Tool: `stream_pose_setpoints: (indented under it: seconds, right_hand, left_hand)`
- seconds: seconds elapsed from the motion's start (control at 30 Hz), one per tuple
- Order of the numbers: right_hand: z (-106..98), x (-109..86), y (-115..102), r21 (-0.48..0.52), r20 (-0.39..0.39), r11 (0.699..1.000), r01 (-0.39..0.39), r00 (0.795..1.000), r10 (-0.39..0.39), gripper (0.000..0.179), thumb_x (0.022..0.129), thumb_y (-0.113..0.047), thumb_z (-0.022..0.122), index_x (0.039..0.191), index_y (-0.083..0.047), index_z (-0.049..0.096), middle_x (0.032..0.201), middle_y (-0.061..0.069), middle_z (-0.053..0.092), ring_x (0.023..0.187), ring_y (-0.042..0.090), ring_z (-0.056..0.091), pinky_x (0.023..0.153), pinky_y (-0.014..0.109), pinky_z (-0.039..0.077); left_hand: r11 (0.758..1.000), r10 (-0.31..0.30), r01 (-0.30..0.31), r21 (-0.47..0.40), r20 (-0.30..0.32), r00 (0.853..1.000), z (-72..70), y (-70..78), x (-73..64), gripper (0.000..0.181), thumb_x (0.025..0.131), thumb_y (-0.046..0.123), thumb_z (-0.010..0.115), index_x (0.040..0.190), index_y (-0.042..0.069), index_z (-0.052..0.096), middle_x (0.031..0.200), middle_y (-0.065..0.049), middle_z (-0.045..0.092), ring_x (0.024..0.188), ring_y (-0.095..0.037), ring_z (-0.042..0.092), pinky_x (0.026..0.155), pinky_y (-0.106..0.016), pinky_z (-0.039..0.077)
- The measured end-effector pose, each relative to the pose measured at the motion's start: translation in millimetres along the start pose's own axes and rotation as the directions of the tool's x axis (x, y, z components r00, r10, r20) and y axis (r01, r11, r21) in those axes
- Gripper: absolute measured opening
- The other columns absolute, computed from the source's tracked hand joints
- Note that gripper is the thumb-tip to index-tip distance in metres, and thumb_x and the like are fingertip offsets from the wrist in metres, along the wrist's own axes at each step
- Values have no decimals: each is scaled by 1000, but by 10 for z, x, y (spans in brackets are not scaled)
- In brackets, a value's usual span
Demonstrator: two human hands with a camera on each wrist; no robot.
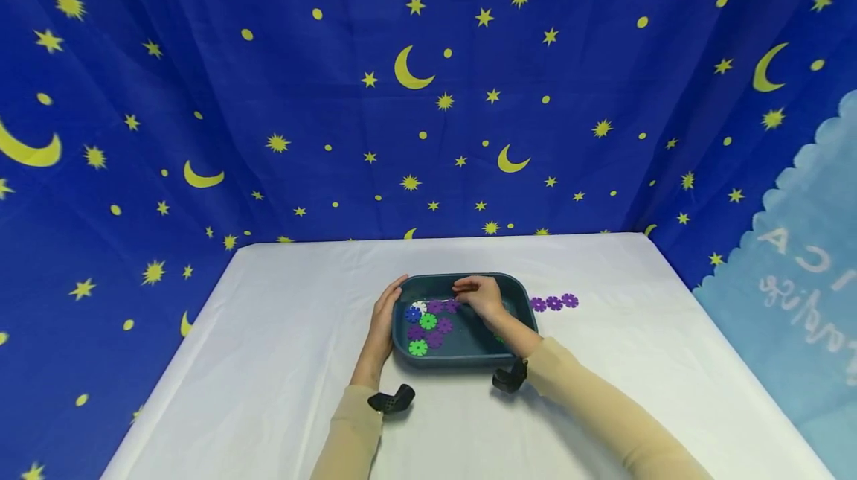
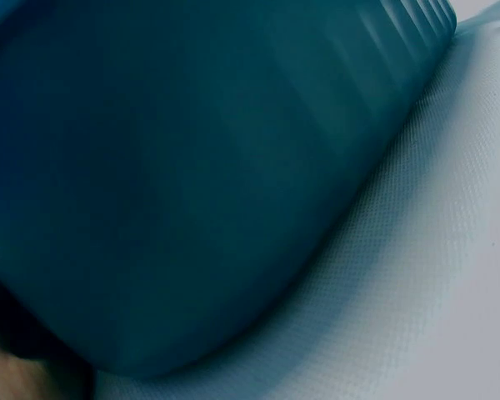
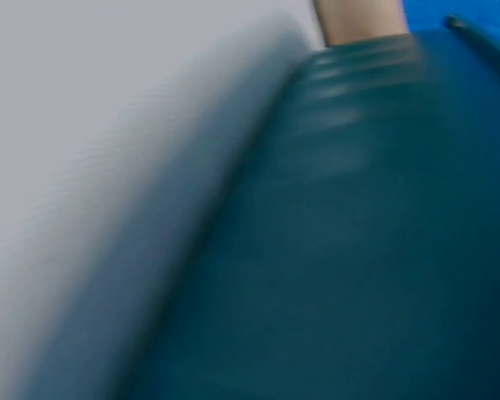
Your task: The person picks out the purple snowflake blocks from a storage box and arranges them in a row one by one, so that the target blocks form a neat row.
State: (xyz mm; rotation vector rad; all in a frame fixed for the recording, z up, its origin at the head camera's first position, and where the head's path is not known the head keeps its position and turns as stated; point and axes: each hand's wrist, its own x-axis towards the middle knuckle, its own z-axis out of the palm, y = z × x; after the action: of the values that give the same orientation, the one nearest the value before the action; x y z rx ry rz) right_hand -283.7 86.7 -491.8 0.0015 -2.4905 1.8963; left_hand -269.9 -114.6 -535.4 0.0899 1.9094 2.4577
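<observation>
Left grip (image 1: 383, 316) touches teal tray (image 1: 462, 362), right grip (image 1: 480, 298) near its flower discs (image 1: 428, 321)

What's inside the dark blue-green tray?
The tray holds flower-shaped pieces in purple, green, blue and white. What lies directly beneath the right grip and wrist is hidden.

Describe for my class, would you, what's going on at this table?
A person is working at a tray on a white table. The left hand rests against the tray's left side, while the right hand reaches inside; whether it holds anything is unclear. Purple, green, blue and white discs lie in the tray, mostly toward its left. Three purple ones sit in a row outside, on the right.
</observation>
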Motion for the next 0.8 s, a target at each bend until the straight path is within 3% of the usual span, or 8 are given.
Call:
stream_pose_setpoints:
  seconds: [0.17,0.33,0.8]
  right_hand:
    - [39,-13,47,-174,37,982,77,997,-71,26,68,18,70,93,10,70,90,24,72,83,33,71,69,34,59]
    - [54,-16,88,-262,80,959,112,992,-94,29,64,17,72,91,8,71,88,21,72,79,28,69,68,31,58]
    - [50,-58,59,-328,155,933,145,983,-98,27,63,16,74,88,7,71,82,18,71,73,19,65,65,26,54]
  left_hand:
    - [1000,11,-11,16,-4,1000,9,8,-10,45,102,24,37,143,6,42,153,-9,35,144,-24,27,121,-44,19]
    - [999,14,-14,37,-5,1000,12,4,-14,45,102,26,37,143,7,42,154,-10,34,145,-26,26,121,-45,19]
    - [999,14,-14,30,-5,1000,22,15,-24,45,102,25,37,143,6,42,154,-9,33,145,-25,25,121,-44,18]
